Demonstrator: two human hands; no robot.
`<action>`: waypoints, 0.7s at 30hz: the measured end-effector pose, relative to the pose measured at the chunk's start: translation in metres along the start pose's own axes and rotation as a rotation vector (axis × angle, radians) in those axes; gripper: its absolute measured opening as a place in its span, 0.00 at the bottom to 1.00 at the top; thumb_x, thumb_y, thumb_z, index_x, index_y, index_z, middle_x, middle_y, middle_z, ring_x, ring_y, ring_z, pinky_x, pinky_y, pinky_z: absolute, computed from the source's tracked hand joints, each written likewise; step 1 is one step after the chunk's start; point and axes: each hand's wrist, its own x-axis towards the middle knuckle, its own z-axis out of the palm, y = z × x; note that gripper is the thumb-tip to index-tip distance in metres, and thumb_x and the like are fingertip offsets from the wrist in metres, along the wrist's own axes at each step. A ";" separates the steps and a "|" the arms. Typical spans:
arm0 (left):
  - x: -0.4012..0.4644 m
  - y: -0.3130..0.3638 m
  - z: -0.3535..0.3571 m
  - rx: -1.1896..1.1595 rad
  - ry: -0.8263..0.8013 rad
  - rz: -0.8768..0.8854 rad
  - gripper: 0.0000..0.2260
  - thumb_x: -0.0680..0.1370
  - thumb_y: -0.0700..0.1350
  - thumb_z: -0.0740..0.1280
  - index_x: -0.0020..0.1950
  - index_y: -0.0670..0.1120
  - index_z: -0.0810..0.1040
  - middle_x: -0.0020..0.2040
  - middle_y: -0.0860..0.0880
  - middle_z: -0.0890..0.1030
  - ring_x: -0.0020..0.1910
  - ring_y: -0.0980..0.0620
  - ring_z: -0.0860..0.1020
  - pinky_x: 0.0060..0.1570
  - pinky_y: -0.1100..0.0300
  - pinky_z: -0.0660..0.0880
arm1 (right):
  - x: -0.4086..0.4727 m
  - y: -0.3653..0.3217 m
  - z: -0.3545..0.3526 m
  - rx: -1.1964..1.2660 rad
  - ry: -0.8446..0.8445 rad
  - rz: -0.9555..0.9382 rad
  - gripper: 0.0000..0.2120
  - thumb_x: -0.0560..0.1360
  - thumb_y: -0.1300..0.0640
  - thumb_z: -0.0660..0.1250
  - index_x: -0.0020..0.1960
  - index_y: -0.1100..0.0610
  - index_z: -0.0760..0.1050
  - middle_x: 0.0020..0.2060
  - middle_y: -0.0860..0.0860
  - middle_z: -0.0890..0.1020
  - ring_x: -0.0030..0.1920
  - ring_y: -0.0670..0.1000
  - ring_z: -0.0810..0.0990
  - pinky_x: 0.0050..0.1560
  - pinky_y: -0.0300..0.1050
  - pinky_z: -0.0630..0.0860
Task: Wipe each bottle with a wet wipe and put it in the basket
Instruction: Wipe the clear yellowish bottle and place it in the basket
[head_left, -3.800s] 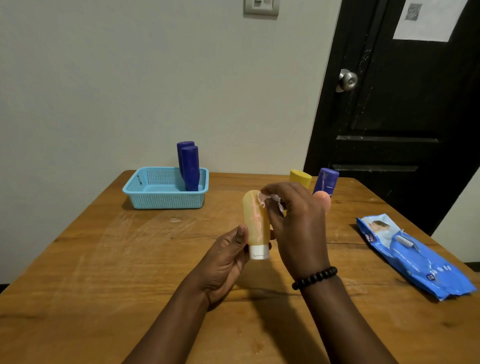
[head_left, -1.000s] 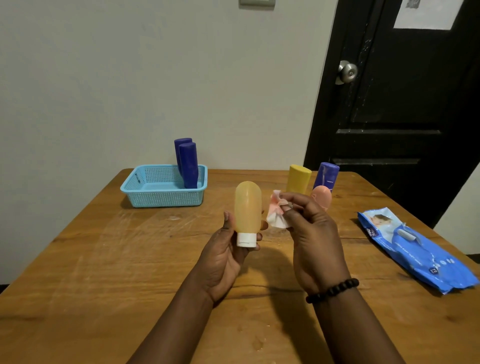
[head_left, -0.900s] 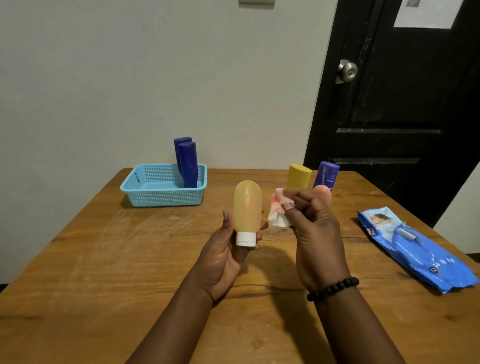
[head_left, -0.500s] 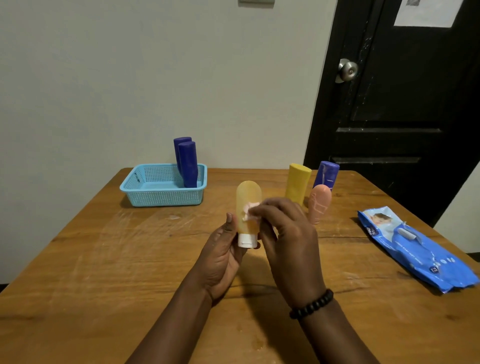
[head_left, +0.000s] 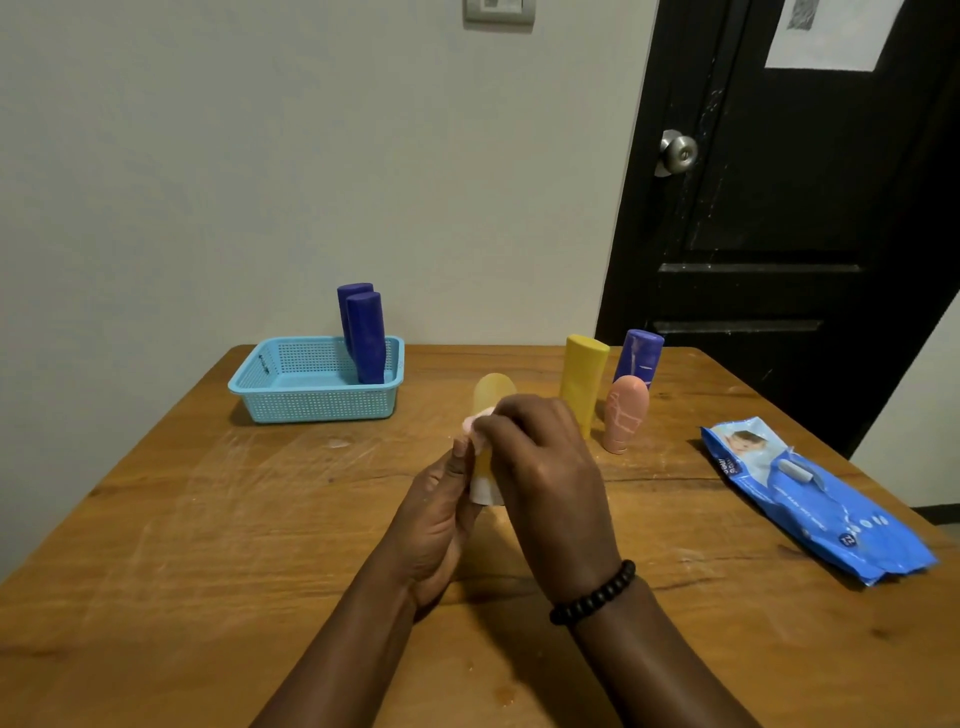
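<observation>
Translucent orange squeeze bottle (head_left: 492, 393), standing cap-down on its white cap, is being held upright above the wooden counter (head_left: 208, 519), near its middle. The left hand (head_left: 441, 512) is gripping the bottle low down, thumb against its left side and fingers curled behind. The right hand (head_left: 540, 462) is crossing in front of the bottle's body, fingertips pinching a crumpled pinkish-white wet wipe (head_left: 474, 423) against the bottle's upper left side. Much of the bottle is hidden behind the right hand.

Step in hand, by judgement: wiping this bottle; it is not yet in the basket.

The light blue perforated plastic basket (head_left: 291, 402) is sitting at the far left of the counter, well apart from the hands, with two dark blue cylindrical bottles (head_left: 366, 338) standing in its right end. Three bottles are waiting on the counter just beyond the right hand: a yellow bottle (head_left: 583, 382), a purple bottle (head_left: 638, 356) and a salmon-pink bottle (head_left: 626, 413), close together. A blue wet wipe pack (head_left: 815, 504) is lying at the right.

Next move, by judgement: finishing the wipe over the hidden sides, then the left hand carrying the bottle left and far to the basket and setting it in the free left part, clear of the two blue bottles so that they are not knocked over.
</observation>
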 end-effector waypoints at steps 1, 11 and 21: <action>0.000 0.000 0.001 -0.002 -0.006 0.000 0.20 0.79 0.53 0.60 0.62 0.42 0.81 0.62 0.39 0.81 0.62 0.47 0.79 0.65 0.51 0.74 | 0.005 0.004 0.000 0.006 0.015 0.021 0.11 0.68 0.61 0.69 0.51 0.61 0.81 0.49 0.56 0.81 0.50 0.55 0.79 0.40 0.44 0.80; 0.001 0.007 0.003 -0.086 -0.040 -0.056 0.20 0.78 0.48 0.64 0.67 0.40 0.75 0.57 0.38 0.83 0.55 0.47 0.80 0.58 0.51 0.77 | 0.025 0.025 -0.019 1.013 0.102 0.851 0.13 0.77 0.64 0.66 0.51 0.47 0.81 0.44 0.41 0.83 0.45 0.40 0.82 0.40 0.36 0.80; 0.005 0.002 -0.003 -0.056 -0.063 -0.030 0.28 0.72 0.50 0.76 0.68 0.41 0.75 0.57 0.44 0.82 0.53 0.51 0.80 0.53 0.56 0.78 | 0.015 0.024 -0.008 1.372 0.046 1.029 0.08 0.78 0.65 0.63 0.50 0.61 0.81 0.48 0.52 0.85 0.50 0.51 0.82 0.51 0.46 0.80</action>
